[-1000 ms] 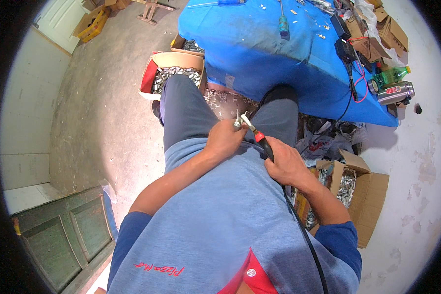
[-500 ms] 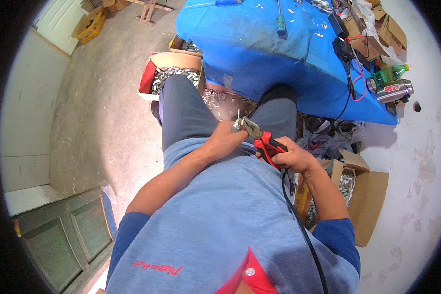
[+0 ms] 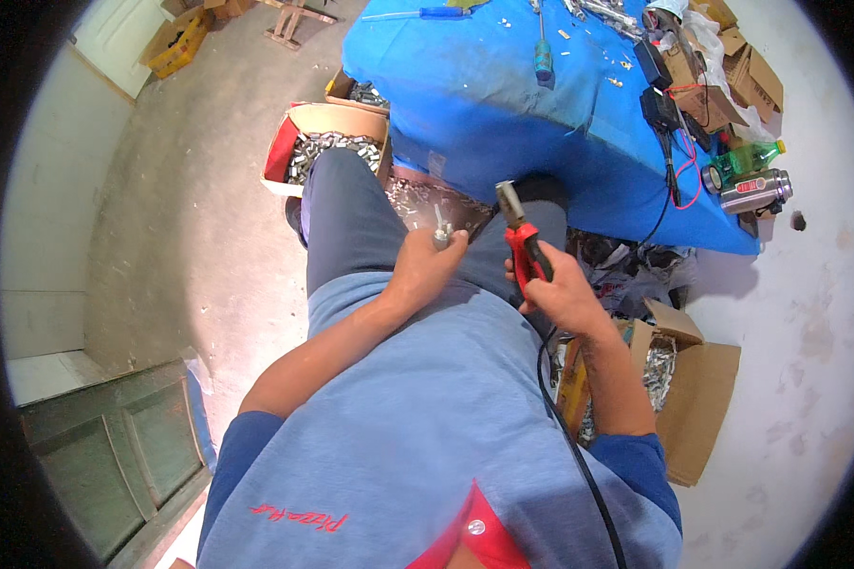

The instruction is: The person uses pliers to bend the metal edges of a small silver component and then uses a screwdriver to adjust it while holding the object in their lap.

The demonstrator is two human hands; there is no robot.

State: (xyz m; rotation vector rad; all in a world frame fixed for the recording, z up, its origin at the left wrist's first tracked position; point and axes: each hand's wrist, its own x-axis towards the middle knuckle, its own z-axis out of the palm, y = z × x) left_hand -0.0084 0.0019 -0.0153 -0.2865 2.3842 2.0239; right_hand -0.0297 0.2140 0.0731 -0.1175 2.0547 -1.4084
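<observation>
My left hand is closed over my lap, pinching a small silvery cylindrical metal part between thumb and fingers. A thin pale pin sticks up from that part. To the right, my right hand grips a pair of pliers by the red and black handles. The pliers' metal jaws point up and away, apart from the metal part. Whether the jaws hold anything is too small to tell.
Ahead is a blue-covered table with screwdrivers on it. A carton of metal pieces stands by my left knee, another open carton at my right. A green bottle and steel flask lie at the right. A black cable crosses my shirt.
The pliers have come away from the metal part, moving up and right, and their jaws now point upward. My left hand still holds the part, slightly further left.
</observation>
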